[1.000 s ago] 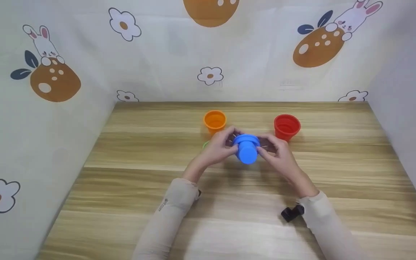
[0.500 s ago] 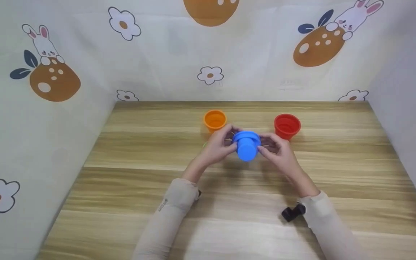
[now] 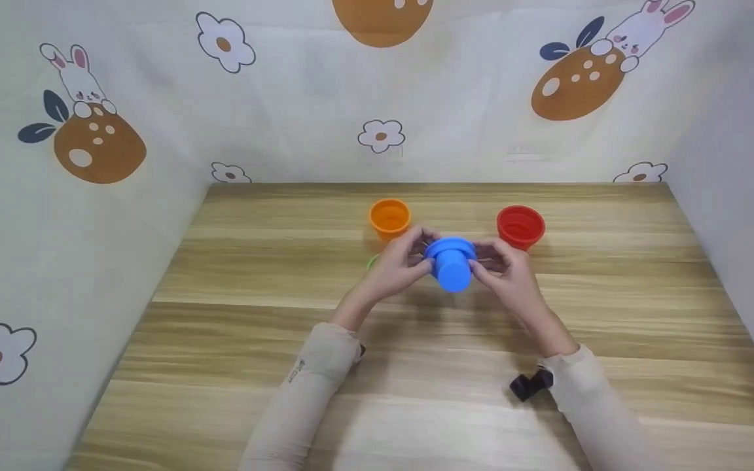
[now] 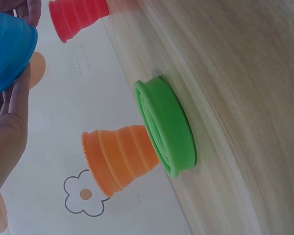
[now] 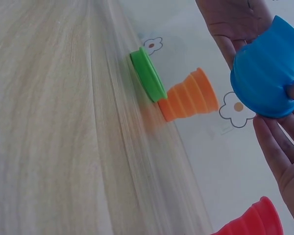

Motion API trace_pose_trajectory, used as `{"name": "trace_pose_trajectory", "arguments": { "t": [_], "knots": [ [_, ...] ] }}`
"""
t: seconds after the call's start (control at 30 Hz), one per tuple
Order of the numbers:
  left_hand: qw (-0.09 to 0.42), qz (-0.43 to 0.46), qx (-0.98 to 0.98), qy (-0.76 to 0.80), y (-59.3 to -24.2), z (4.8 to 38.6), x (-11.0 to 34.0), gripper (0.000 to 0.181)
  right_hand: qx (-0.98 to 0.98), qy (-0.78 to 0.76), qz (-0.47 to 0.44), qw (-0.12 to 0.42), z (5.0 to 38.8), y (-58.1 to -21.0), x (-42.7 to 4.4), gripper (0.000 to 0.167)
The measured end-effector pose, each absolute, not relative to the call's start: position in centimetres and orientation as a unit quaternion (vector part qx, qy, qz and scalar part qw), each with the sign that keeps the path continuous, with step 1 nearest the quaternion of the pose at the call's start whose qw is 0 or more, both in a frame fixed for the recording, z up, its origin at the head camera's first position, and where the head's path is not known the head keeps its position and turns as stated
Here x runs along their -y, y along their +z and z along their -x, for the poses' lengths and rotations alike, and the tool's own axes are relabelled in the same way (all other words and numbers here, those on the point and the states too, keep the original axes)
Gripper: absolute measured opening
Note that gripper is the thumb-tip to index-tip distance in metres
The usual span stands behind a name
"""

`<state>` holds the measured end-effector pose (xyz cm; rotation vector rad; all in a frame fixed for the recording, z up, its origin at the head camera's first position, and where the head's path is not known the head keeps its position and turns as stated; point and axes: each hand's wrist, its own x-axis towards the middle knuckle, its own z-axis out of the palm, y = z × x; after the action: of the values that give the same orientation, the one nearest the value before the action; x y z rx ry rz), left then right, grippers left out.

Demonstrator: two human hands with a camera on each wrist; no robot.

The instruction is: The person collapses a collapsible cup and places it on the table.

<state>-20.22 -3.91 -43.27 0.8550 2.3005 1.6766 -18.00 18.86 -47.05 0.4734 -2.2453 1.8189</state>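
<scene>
A blue collapsible silicone cup (image 3: 453,265) is held above the table between both hands, its round base turned toward the head camera. My left hand (image 3: 398,265) grips its left side, thumb in front and fingers behind. On the other side my right hand (image 3: 509,269) holds it in the same manner. The cup's walls look partly folded and uneven in the right wrist view, where the blue cup (image 5: 269,68) shows from the side. A flattened green collapsible cup (image 4: 171,125) lies on the table, mostly hidden behind my left hand in the head view.
An extended orange cup (image 3: 390,219) stands beyond my left hand, close to the green one. A red cup (image 3: 521,226) stands just beyond my right hand. Patterned cloth walls (image 3: 298,98) enclose the wooden table (image 3: 252,261) at the back and sides.
The blue cup has shifted slightly away from me and a little to the right, tilting a bit. Both hands keep hold of it. The other cups have not moved.
</scene>
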Motion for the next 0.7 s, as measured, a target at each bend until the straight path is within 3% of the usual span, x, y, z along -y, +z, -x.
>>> {"name": "trace_pose_trajectory", "arguments": {
  "t": [0.5, 0.7],
  "knots": [
    [0.086, -0.291, -0.785, 0.540, -43.12, 20.22, 3.23, 0.027, 0.794, 0.548, -0.216, 0.151, 17.95, -46.89, -18.81, 0.032],
    [0.089, -0.286, -0.781, 0.548, -43.09, 20.15, 3.20, 0.025, 0.796, 0.554, -0.208, 0.128, 17.94, -47.00, -18.92, 0.031]
  ]
}}
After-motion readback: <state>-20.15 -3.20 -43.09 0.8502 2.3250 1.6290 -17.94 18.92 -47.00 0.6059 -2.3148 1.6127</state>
